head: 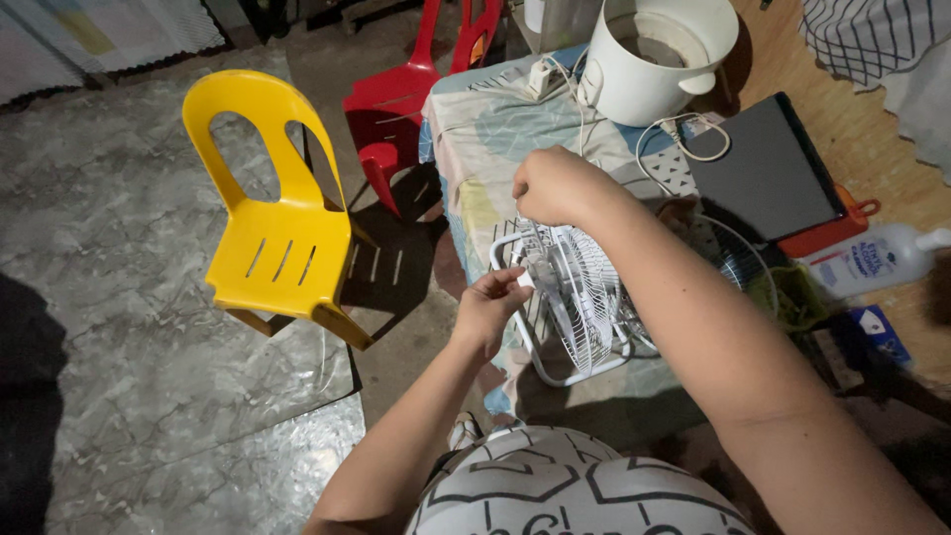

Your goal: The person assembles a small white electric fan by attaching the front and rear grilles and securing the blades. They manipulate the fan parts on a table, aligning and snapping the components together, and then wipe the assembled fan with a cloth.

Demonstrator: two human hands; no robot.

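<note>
While the small white wire-grille fan (575, 297) stands on the cloth-covered table (485, 149), both hands work at its front cage. The right hand (557, 186) is curled tight over the top rim of the cage. The left hand (487, 305) pinches the cage's left edge between thumb and fingers. To do this well, I think the top hand should hold the fan steady while the lower one works gently, so the thin wires do not bend. A white round pot (659, 59) stands behind, and a yellow plastic chair (272, 213) is on the floor.
</note>
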